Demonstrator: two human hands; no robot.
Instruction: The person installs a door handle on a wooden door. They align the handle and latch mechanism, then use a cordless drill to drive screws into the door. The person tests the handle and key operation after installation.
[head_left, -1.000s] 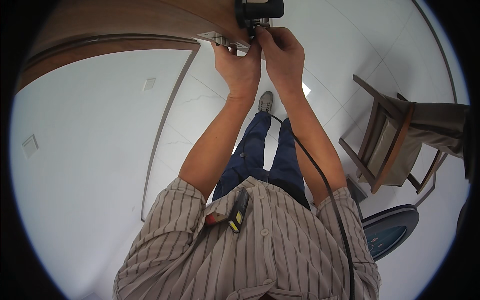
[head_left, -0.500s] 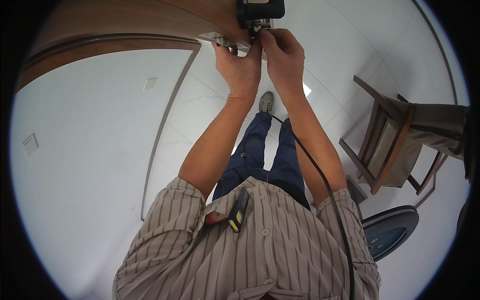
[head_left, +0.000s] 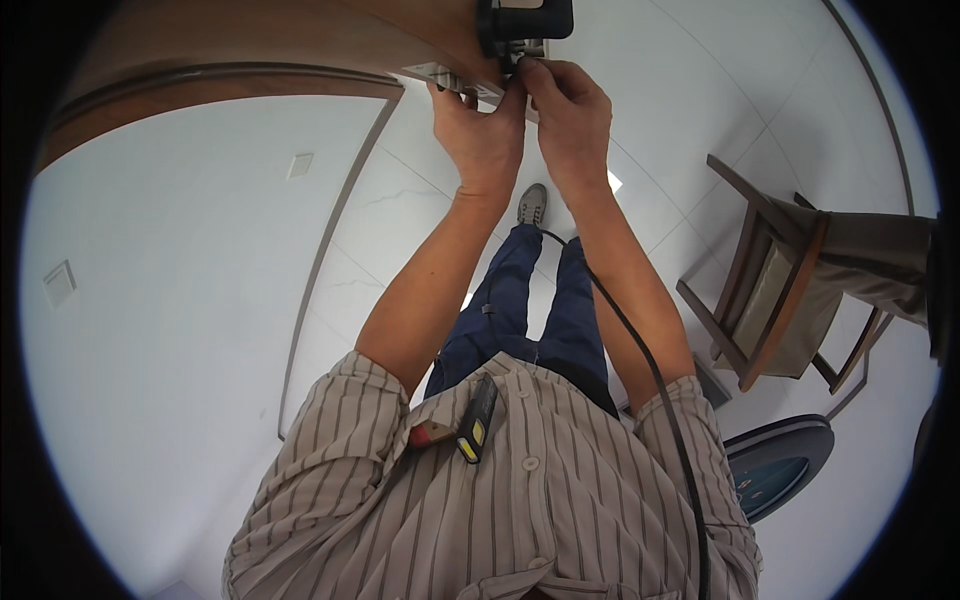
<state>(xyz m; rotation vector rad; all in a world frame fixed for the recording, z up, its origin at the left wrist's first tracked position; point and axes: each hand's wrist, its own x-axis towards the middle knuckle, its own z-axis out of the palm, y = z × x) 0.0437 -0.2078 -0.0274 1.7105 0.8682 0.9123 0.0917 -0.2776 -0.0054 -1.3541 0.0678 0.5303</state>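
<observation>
A brown wooden door [head_left: 300,35] comes in at the top, with a black lever handle [head_left: 538,20] on its right face. A pale metal lock part [head_left: 437,74] shows at the door's edge. My left hand [head_left: 482,142] is closed around that lock part from below, its fingertips partly behind it and its thumb pointing up toward the handle. Right beside it, my right hand [head_left: 576,125] pinches at the foot of the handle, thumb and forefinger together. Whatever sits between those fingertips is too small and covered to make out.
To the left is a white wall with two switch plates [head_left: 300,166] and a wooden door frame [head_left: 390,90]. A wooden chair [head_left: 765,290] with brownish cloth over it stands right, above a dark oval object [head_left: 780,465]. A black cable [head_left: 640,345] runs along my right arm.
Almost nothing differs. Both hands keep their hold at the door's edge, and the whole view has shifted very slightly.
</observation>
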